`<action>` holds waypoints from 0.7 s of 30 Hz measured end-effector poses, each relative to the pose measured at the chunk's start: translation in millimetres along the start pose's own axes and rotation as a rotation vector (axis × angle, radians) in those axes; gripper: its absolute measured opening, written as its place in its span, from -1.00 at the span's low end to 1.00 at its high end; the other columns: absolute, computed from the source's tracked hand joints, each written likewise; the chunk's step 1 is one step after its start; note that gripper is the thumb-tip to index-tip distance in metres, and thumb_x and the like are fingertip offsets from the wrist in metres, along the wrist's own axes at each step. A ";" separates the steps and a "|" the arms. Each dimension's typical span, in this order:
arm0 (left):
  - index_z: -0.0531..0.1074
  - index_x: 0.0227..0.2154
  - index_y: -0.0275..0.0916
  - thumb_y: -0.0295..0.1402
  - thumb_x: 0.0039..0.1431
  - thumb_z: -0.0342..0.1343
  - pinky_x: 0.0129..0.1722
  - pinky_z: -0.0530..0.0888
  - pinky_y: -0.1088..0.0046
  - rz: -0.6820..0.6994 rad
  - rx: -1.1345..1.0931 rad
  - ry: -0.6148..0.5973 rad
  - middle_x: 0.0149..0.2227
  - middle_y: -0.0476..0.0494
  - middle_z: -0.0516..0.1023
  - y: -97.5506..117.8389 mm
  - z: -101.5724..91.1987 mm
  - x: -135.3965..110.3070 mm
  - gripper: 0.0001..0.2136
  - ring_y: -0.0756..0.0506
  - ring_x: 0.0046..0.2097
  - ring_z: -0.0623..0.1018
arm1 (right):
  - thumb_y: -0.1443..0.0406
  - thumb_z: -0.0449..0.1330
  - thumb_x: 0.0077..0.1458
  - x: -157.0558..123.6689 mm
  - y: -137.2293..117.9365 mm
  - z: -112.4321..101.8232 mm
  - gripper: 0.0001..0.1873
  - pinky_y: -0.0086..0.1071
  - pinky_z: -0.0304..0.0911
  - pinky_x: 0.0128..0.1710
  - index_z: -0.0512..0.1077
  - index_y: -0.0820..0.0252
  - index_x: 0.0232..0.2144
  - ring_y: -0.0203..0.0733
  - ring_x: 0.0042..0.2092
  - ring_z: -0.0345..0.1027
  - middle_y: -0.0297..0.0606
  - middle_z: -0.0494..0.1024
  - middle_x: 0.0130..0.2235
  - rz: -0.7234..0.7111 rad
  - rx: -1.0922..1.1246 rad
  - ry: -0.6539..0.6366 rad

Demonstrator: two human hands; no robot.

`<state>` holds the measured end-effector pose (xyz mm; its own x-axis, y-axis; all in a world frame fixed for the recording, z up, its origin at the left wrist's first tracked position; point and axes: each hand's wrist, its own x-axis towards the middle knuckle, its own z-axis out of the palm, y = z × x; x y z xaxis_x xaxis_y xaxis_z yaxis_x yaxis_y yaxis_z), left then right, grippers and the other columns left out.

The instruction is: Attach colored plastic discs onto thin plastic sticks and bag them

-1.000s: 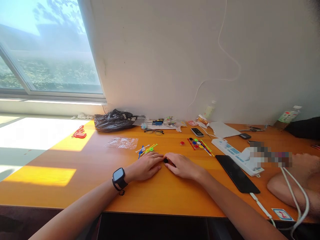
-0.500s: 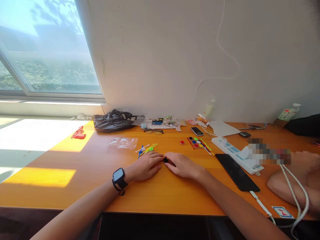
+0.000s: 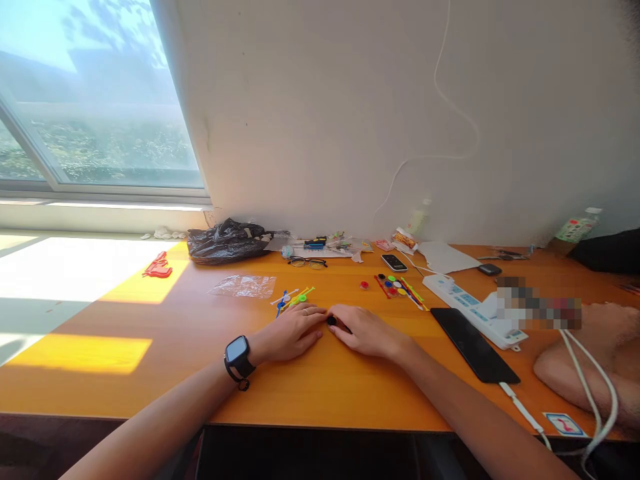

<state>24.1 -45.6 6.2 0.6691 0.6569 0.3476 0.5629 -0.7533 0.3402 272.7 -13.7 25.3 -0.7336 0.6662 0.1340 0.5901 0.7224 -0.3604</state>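
My left hand [image 3: 293, 330], with a ring and a black smartwatch [image 3: 238, 355] on the wrist, lies palm down on the orange table [image 3: 320, 387], fingers stretched flat. My right hand [image 3: 365, 331] lies beside it, fingertips nearly meeting. A small black piece [image 3: 332, 321] shows between the fingertips of both hands, with a thin dark stick running under my right fingers. Coloured plastic sticks and discs [image 3: 295, 298] lie just beyond my left hand. Another pile of coloured discs and sticks [image 3: 399, 288] lies further right.
A black phone [image 3: 474, 345] and a white power strip [image 3: 473, 311] lie right of my hands. Another person's arm [image 3: 580, 367] rests at the far right. A black bag [image 3: 227, 241], glasses [image 3: 307, 263], a clear wrapper [image 3: 243, 286] and a red toy [image 3: 158, 265] lie further back.
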 end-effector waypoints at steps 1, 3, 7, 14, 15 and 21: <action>0.41 0.24 -0.09 -0.30 0.48 -0.01 0.32 0.37 -0.02 -0.002 -0.001 0.002 0.21 -0.22 0.52 0.1 0.2 -0.1 -0.65 -0.28 0.27 0.45 | 0.23 0.11 0.39 0.1 -0.2 -0.1 -0.83 -0.32 0.24 -0.16 0.45 0.17 -0.10 -0.10 -0.14 0.46 -0.13 0.60 -0.08 0.000 0.001 0.001; 0.41 0.25 -0.08 -0.29 0.48 -0.01 0.33 0.36 -0.02 -0.004 -0.001 0.005 0.21 -0.22 0.52 0.1 0.6 -0.2 -0.65 -0.28 0.27 0.45 | 0.23 0.11 0.39 0.1 -0.8 -0.4 -0.83 -0.32 0.24 -0.15 0.45 0.17 -0.09 -0.10 -0.13 0.46 -0.13 0.61 -0.08 0.001 -0.002 0.000; 0.40 0.25 -0.10 -0.30 0.48 -0.01 0.33 0.35 -0.02 -0.001 0.000 -0.001 0.22 -0.24 0.52 -0.9 1.5 0.1 -0.64 -0.28 0.27 0.45 | 0.24 0.12 0.39 0.0 -1.9 -1.2 -0.83 -0.32 0.24 -0.14 0.46 0.17 -0.09 -0.10 -0.13 0.46 -0.12 0.61 -0.07 0.007 -0.009 -0.004; 0.41 0.24 -0.10 -0.29 0.47 -0.01 0.33 0.35 -0.02 0.007 -0.003 0.004 0.21 -0.23 0.52 -3.1 2.7 0.7 -0.65 -0.28 0.26 0.46 | 0.22 0.11 0.40 -1.6 -3.3 -2.7 -0.81 -0.30 0.27 -0.11 0.44 0.18 -0.07 -0.08 -0.10 0.47 -0.10 0.60 -0.05 0.018 -0.002 -0.018; 0.41 0.23 -0.10 -0.28 0.47 -0.01 0.33 0.35 -0.01 0.006 0.000 0.005 0.21 -0.23 0.52 -3.1 2.8 0.7 -0.65 -0.28 0.26 0.46 | 0.22 0.11 0.40 -1.8 -3.3 -2.8 -0.81 -0.29 0.27 -0.10 0.44 0.18 -0.07 -0.07 -0.09 0.47 -0.10 0.59 -0.05 0.015 -0.004 -0.019; 0.40 0.24 -0.09 -0.30 0.47 0.00 0.32 0.36 -0.01 0.009 -0.004 0.001 0.20 -0.23 0.53 -2.6 2.2 1.0 -0.65 -0.28 0.27 0.46 | 0.22 0.10 0.41 -2.1 -3.2 -1.7 -0.81 -0.28 0.28 -0.08 0.43 0.16 -0.06 -0.06 -0.08 0.47 -0.12 0.59 -0.06 0.009 -0.024 -0.022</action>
<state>24.4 -43.0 3.8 0.6735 0.6502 0.3516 0.5550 -0.7590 0.3404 272.9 -17.1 27.7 -0.7357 0.6683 0.1102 0.6041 0.7211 -0.3392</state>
